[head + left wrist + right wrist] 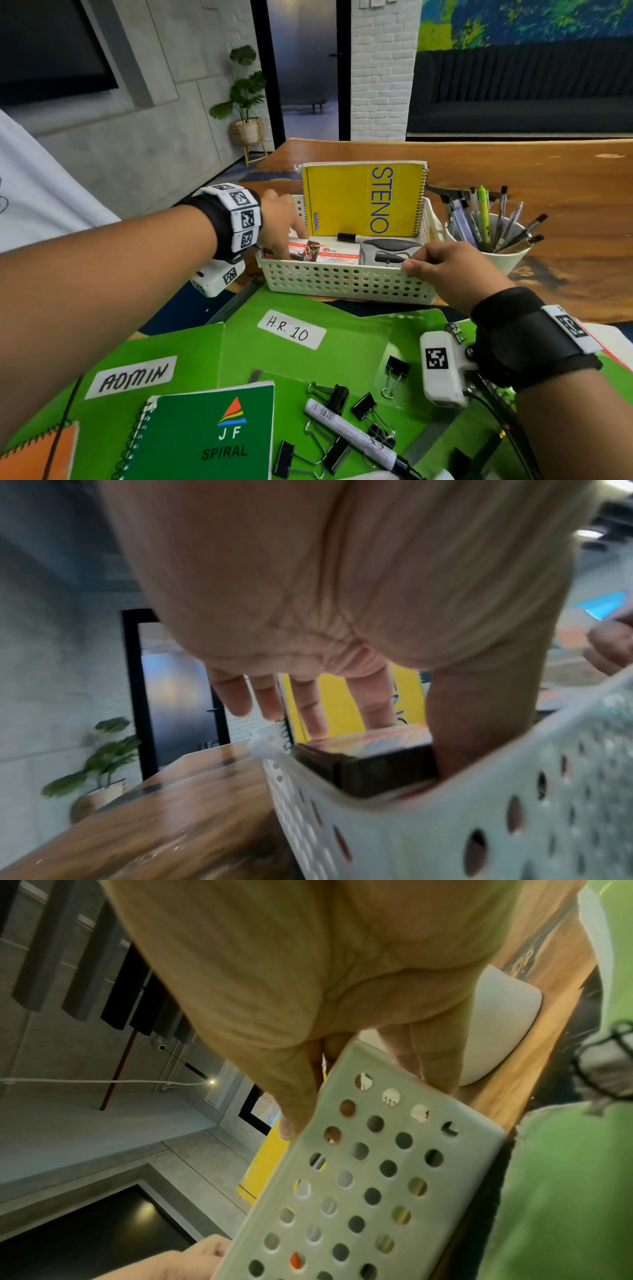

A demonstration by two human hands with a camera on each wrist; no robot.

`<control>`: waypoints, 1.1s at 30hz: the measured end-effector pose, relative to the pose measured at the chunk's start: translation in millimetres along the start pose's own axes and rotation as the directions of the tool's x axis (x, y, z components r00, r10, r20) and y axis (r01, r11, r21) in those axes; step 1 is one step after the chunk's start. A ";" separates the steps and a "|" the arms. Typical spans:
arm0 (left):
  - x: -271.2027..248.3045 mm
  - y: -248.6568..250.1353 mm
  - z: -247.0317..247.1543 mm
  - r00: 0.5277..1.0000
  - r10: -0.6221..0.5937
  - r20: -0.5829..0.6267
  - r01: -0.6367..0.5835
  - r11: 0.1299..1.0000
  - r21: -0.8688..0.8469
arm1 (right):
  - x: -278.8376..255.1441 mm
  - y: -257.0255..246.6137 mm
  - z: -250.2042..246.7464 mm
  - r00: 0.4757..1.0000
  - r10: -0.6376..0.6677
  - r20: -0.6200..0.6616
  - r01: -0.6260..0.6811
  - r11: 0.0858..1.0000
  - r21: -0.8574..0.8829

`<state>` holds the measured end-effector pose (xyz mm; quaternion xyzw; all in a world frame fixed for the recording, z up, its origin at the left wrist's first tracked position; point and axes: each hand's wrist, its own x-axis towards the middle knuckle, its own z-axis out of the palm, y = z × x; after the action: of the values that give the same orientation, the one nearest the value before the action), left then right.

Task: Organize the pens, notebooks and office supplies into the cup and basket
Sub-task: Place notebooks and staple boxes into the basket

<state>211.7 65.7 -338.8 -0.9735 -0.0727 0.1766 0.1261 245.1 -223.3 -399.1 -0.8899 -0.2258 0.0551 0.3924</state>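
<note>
The white perforated basket (342,281) (445,831) (359,1177) stands on the wooden table. In it are an upright yellow STENO notebook (359,198) (339,696), paper-clip boxes (337,255), a grey stapler (387,251) and a black marker (349,237). My left hand (284,236) (377,712) reaches into the basket's left end, fingers straight over a dark box (377,764), thumb between that box and the front wall. My right hand (424,260) (329,1069) pinches the front rim near the right corner. The white cup (496,260) (496,1031), to the basket's right, holds several pens (486,219).
Nearer to me lie green folders (308,359) labelled ADMIN and H.R. 10. On them are a green JF spiral notebook (212,435), several black binder clips (346,401) and a white marker (352,435). An orange notebook (37,455) pokes in at the bottom left.
</note>
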 end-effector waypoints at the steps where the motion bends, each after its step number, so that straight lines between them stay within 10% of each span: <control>1: 3.4 4.6 0.4 0.999 0.052 0.017 -0.051 0.999 -0.019 | -0.1 -0.1 -0.1 1.000 -0.001 0.001 0.001 1.000 0.000; 12: 9.9 8.2 1.8 0.959 0.283 -0.023 -0.280 0.927 -0.251 | -1.4 -1.2 -0.4 1.000 -0.005 -0.001 0.005 1.000 -0.001; 21: 3.5 -7.0 -0.1 0.961 0.209 -0.183 -0.265 0.886 -0.380 | -2.3 -2.4 -0.2 1.000 0.000 0.000 0.000 1.000 0.009; 33: -87.9 -6.0 0.4 0.888 -0.117 -0.445 -0.384 0.345 -0.856 | -4.2 -8.3 -2.4 1.000 0.009 0.004 -0.009 1.000 0.004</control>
<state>129.5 55.2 -308.9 -0.8853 -0.0471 -0.1066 -0.4503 239.1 -221.8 -391.8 -0.8901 -0.2224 0.0590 0.3935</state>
